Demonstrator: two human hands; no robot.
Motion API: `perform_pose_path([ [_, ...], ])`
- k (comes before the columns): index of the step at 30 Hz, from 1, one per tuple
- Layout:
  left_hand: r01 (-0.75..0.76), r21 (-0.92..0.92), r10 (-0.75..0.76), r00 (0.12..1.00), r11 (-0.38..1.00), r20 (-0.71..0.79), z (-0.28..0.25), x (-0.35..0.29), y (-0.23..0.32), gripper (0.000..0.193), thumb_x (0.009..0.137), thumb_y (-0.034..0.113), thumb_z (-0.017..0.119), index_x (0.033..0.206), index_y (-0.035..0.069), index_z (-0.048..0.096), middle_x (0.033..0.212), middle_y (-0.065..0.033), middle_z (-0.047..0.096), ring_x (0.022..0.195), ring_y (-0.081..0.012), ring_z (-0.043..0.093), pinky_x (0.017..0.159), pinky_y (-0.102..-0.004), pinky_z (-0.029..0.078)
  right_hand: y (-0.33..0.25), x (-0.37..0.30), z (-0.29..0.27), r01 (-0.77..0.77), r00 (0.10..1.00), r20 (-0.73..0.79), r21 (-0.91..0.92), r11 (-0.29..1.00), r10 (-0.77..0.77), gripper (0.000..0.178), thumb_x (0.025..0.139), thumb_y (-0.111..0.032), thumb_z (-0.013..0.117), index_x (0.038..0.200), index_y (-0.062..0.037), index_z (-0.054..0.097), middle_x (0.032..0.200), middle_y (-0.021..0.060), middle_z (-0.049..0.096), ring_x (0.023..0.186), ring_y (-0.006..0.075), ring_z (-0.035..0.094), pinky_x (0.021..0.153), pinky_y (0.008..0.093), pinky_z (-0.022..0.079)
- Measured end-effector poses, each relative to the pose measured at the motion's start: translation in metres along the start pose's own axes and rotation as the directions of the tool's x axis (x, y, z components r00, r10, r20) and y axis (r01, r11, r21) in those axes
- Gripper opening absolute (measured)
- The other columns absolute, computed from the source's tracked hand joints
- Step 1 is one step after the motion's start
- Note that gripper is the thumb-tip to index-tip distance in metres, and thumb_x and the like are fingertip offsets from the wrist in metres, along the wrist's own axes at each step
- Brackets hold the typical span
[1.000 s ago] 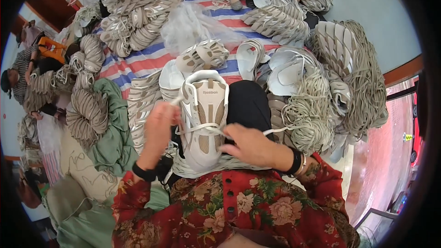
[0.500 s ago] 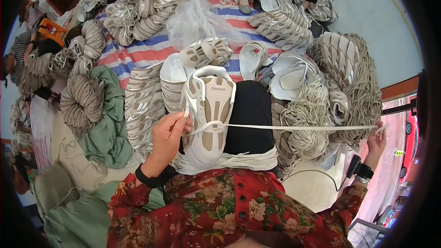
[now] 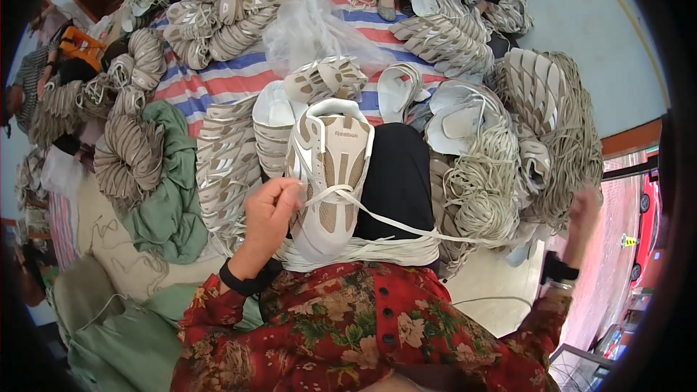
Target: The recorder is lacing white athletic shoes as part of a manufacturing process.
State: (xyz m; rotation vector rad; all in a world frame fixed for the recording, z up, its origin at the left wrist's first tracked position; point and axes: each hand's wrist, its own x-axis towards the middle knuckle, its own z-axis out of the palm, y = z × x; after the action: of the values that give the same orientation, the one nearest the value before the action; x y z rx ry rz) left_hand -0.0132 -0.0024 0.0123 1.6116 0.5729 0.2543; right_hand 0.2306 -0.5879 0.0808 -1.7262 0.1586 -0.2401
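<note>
A beige and white shoe upper (image 3: 332, 174) rests upright across my lap, toe toward me. A flat cream shoelace (image 3: 392, 225) crosses over its lowest eyelets. At the shoe's left edge, my left hand (image 3: 270, 216) has thumb and fingers pressed together, with the lace's short side running into it. The lace's long side hangs slack to the right, over my dark trouser leg (image 3: 396, 178) and past it. Farther right, my right hand (image 3: 583, 210) is raised and smeared by motion, apart from the visible part of the lace. Its fingers cannot be made out.
A bundle of white laces (image 3: 385, 251) lies across my lap. Stacked uppers (image 3: 225, 167) stand left, and lace-covered uppers (image 3: 483, 167) right. Beyond are a clear plastic bag (image 3: 312, 36) and a striped sheet (image 3: 210, 87). Green cloth (image 3: 170, 181) lies left. Other people sit farther off.
The lace that was stretched taut to my right hand now sags toward my lap. My right hand has moved slightly left and is blurred. My left hand stays beside the shoe upper.
</note>
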Motion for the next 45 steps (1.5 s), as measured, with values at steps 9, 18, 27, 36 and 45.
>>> perform_pose_path([
  [9, -0.062, 0.109, 0.055, 0.996, 0.992, 0.066, 0.008, 0.006, -0.005, 0.016, 0.087, 0.014, 0.062, 0.084, -0.001, 0.065, 0.076, 0.0003, 0.062, 0.072, -0.005, 0.053, 0.066, -0.0214, 0.043, -0.032, -0.169, 0.316, 0.207, 0.528, 0.849, -0.149, 0.967, 0.018, 0.022, 0.091, -0.004, 0.049, 0.113, -0.0024, 0.052, 0.079, 0.0064, 0.067, 0.062, 0.0111, 0.063, 0.059, 0.0247, 0.05],
  [18, -0.072, 0.094, 0.054, 0.982, 0.993, 0.179, 0.007, 0.022, 0.0, 0.016, 0.086, 0.012, 0.061, 0.075, 0.002, 0.058, 0.065, 0.005, 0.052, 0.061, -0.0048, 0.045, 0.056, -0.0228, 0.038, -0.028, -0.196, 0.344, 0.137, 0.471, 0.86, -0.29, 0.947, 0.196, 0.008, 0.09, -0.008, 0.053, 0.089, -0.0004, 0.055, 0.068, 0.011, 0.063, 0.062, 0.0197, 0.065, 0.058, 0.0317, 0.051],
  [27, -0.498, 0.694, 0.486, 0.841, 0.52, 0.24, 0.027, 0.024, 0.021, 0.012, 0.078, 0.008, 0.062, 0.073, 0.004, 0.052, 0.069, -0.0127, 0.054, 0.068, -0.0327, 0.055, 0.058, -0.04, 0.043, -0.004, -0.202, 0.345, 0.48, 0.521, 0.848, -0.201, 0.854, -0.094, 0.009, 0.086, -0.01, 0.058, 0.087, -0.0012, 0.058, 0.067, 0.0173, 0.06, 0.059, 0.0317, 0.061, 0.056, 0.0377, 0.048],
  [36, -0.324, 0.372, 0.298, 0.946, 0.87, 0.127, 0.017, 0.023, 0.005, 0.023, 0.088, 0.015, 0.062, 0.074, 0.0, 0.052, 0.061, -0.0022, 0.046, 0.06, -0.0101, 0.038, 0.054, -0.0269, 0.035, 0.002, -0.2, 0.358, 0.588, 0.505, 0.857, -0.254, 0.768, -0.103, 0.009, 0.085, -0.009, 0.057, 0.084, -0.0003, 0.054, 0.068, 0.0182, 0.059, 0.064, 0.0372, 0.06, 0.058, 0.0438, 0.047],
  [45, -0.589, 0.667, 0.381, 0.806, 0.456, 0.452, 0.001, 0.04, 0.045, 0.019, 0.067, 0.011, 0.071, 0.079, 0.008, 0.057, 0.092, -0.0102, 0.057, 0.09, -0.0308, 0.054, 0.077, -0.0438, 0.04, -0.024, -0.179, 0.356, 0.853, 0.088, 0.974, 0.036, 0.521, -0.21, 0.015, 0.075, -0.008, 0.06, 0.086, -0.0049, 0.051, 0.077, 0.0144, 0.059, 0.069, 0.0328, 0.064, 0.058, 0.0431, 0.051],
])
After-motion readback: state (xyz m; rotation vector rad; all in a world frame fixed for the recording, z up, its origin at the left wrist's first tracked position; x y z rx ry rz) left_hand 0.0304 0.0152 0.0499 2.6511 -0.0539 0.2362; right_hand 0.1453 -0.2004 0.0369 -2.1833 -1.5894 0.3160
